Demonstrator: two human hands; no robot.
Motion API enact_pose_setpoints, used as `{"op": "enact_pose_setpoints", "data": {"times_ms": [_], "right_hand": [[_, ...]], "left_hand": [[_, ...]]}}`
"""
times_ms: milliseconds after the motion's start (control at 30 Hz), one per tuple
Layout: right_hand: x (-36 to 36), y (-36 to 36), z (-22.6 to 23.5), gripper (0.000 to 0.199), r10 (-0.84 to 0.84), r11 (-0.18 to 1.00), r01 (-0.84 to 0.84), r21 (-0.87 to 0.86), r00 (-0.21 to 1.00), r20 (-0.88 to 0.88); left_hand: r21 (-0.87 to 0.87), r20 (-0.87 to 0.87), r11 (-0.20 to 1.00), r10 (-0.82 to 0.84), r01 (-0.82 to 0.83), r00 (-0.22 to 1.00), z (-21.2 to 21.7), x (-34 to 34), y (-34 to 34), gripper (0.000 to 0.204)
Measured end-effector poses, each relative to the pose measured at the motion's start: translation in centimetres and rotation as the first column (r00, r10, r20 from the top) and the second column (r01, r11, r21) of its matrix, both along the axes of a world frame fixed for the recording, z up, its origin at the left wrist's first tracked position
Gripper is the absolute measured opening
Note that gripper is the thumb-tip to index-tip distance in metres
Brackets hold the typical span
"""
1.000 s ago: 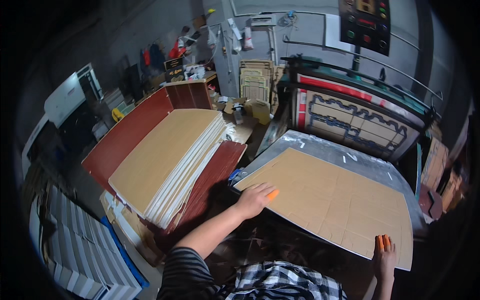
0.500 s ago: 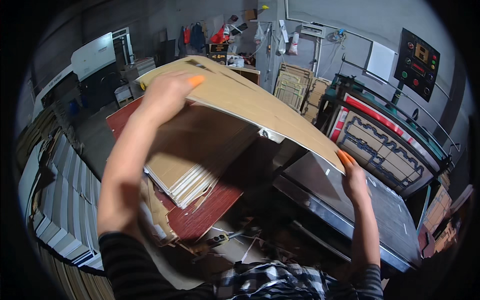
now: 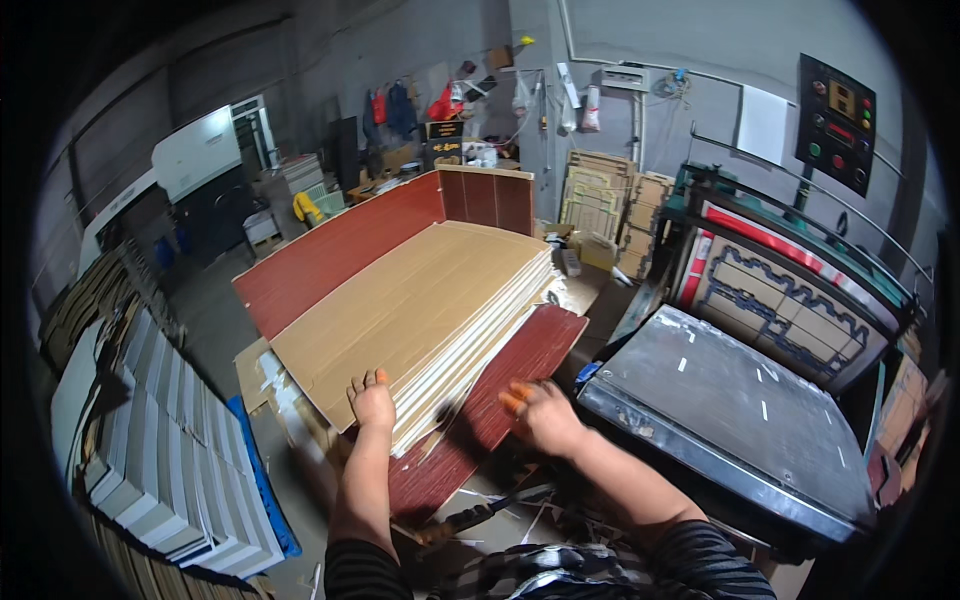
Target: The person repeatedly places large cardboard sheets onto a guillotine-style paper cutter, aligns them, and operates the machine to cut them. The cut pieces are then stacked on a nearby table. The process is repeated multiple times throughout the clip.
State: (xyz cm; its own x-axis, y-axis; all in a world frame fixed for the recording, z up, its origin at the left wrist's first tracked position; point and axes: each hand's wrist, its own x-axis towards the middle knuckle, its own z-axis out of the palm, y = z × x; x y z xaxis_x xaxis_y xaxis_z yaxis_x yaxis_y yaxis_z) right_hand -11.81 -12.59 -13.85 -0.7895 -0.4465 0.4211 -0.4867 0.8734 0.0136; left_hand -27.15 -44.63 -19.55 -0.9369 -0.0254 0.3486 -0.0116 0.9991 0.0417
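Observation:
A stack of brown-faced cardboard sheets [image 3: 400, 290] with white edges lies on a dark red wooden board [image 3: 530, 350]. My left hand [image 3: 373, 402] is at the stack's near edge, fingers up and orange covers on the fingertips. It seems to touch the top sheet, but grips nothing that I can see. Over the right part of the red board hovers my right hand [image 3: 548, 418], its orange-tipped fingers loosely bent and apart, with nothing visible in them. Right of it is the flat metal bed [image 3: 720, 390] of a press, with a few white scraps on it.
Red upright panels [image 3: 345, 245] stand behind the stack. The press's raised plate [image 3: 780, 300] carries a cutting die, with a control panel [image 3: 838, 125] above. White-edged stacks [image 3: 170, 450] fill the left. Paper scraps litter the floor near a dark-handled tool [image 3: 465, 518].
The large brown sheet that both hands held up now lies on the stack. Both hands have come down and nearer; the right has moved left, away from the press bed.

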Motion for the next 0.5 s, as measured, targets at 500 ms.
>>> {"op": "enact_pose_setpoints", "data": {"times_ms": [500], "right_hand": [[49.9, 24.8, 15.4, 0.030, -0.968, 0.249, 0.904, -0.347, 0.246, -0.054]], "left_hand": [[0.514, 0.408, 0.855, -0.309, 0.064, 0.859, 3.6, -10.0, 3.8, 0.083]]}}
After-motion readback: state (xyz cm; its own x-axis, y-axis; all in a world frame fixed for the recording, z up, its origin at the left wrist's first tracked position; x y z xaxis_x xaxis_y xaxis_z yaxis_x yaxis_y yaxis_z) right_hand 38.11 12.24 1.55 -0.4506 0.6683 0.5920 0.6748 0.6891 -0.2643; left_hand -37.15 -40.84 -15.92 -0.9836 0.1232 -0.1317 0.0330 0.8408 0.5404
